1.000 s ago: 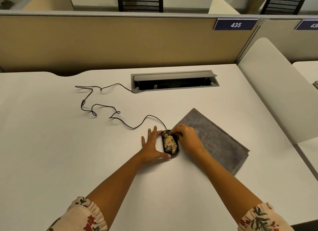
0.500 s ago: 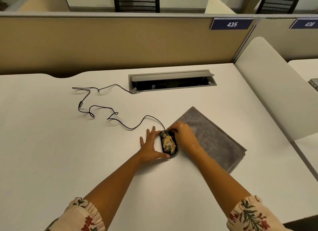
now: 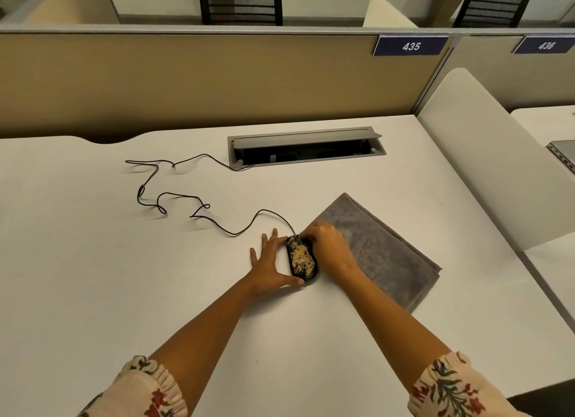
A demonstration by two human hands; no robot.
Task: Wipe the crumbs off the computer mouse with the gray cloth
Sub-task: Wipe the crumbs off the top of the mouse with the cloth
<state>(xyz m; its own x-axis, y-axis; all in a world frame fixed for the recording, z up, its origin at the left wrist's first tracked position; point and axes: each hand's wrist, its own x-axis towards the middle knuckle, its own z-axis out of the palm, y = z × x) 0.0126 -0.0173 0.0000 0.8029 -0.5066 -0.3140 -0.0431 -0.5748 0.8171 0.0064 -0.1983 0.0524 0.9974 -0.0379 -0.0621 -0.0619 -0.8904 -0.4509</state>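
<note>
White table carries the folded gray cloth just right of the crumb-covered mouse. My left hand lies spread, bracing the mouse's left flank; my right hand curls against its right side, holding it steady, I judge.

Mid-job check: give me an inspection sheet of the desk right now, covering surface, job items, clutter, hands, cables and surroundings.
Surface: white desk, bare around the work.
Job's things: computer mouse crumb-covered; gray cloth folded flat beside it, unlifted.
Clutter: nothing seen.
Grippers: left hand open, flat against the mouse's left side; right hand curled on its right side, over the cloth's edge.
Cables: mouse cable loops loosely to the open cable tray.
Surroundings: tan partition, label 435, two chairs behind.
</note>
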